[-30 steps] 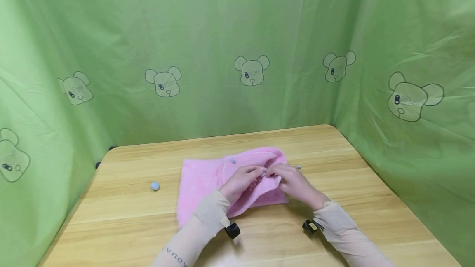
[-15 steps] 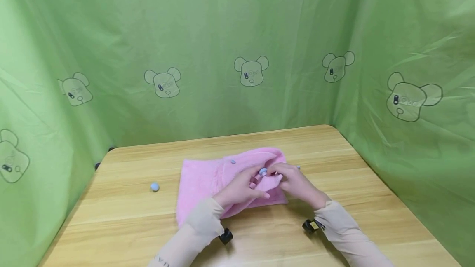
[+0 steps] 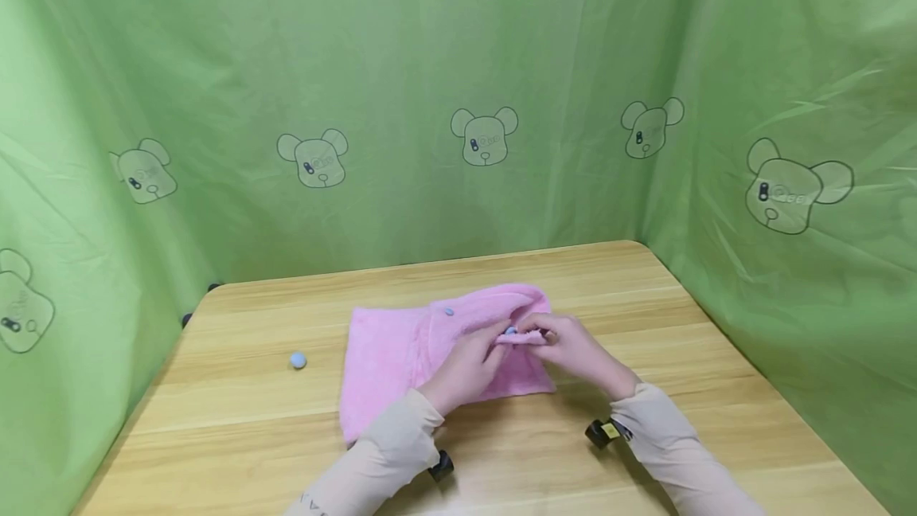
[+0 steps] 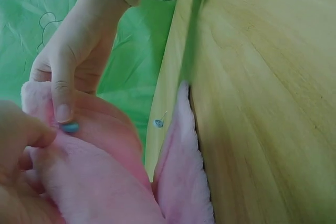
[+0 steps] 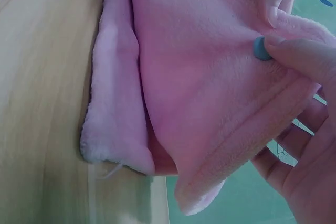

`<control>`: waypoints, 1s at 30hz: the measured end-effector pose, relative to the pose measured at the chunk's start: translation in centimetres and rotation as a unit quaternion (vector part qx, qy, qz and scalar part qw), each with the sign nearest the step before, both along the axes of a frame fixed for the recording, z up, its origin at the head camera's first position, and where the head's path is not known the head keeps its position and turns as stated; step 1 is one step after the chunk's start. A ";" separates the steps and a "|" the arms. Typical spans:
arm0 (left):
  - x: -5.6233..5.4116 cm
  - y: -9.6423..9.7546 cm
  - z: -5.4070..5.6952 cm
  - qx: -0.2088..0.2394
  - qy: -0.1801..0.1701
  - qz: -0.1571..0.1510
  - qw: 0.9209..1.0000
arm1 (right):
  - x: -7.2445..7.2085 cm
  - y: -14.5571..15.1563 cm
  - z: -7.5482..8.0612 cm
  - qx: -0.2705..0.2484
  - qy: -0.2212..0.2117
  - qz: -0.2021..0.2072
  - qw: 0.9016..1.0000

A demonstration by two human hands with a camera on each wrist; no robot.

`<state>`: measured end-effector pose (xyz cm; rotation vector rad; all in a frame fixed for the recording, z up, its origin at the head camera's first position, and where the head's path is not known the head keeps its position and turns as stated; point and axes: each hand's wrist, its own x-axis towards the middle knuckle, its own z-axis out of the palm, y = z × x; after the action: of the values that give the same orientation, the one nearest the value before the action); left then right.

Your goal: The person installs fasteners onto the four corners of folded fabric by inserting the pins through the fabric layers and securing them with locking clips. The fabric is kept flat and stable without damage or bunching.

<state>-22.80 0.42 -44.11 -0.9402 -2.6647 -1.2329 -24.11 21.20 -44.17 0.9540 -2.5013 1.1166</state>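
A pink plush cloth [image 3: 383, 357] lies folded on the table, its near right edge lifted between both hands. My left hand [image 3: 462, 369] pinches that edge; in the right wrist view its fingertips are just beside a small round blue head [image 5: 261, 49] on the cloth. My right hand [image 3: 576, 353] pinches the cloth close by, thumb against the blue head and the other fingers behind the fabric. The left wrist view shows the same blue head [image 4: 69, 127] under the right thumb. Whatever lies under the head is hidden by cloth.
A light-blue round piece [image 3: 298, 360] sits on the wooden table [image 3: 236, 420] left of the cloth. Another small blue disc [image 3: 449, 311] rests on the cloth's upper part. A blue-headed pin [image 4: 158, 123] lies beyond the cloth. Green curtains [image 3: 401, 62] surround the table.
The left hand first draws back from the blue head, its fingers spreading, then closes again on the cloth edge. The lifted edge is now folded flatter. The right hand keeps nearly the same place.
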 end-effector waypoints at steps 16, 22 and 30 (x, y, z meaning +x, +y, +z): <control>-2.6 -2.4 0.5 0.177 -0.254 0.130 0.942 | -0.4 1.6 1.3 -0.041 0.030 -0.080 0.995; -4.5 -4.7 -0.4 0.274 -0.299 0.152 0.901 | -1.1 3.1 1.5 -0.073 0.045 -0.110 0.990; -5.4 -6.7 -1.0 0.260 -0.335 0.175 0.889 | -2.1 5.7 1.1 -0.059 0.014 -0.170 0.984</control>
<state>-28.25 -6.25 -45.14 0.0744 -2.4658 -2.2949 -26.25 26.94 -43.12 0.4828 -2.4223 1.1138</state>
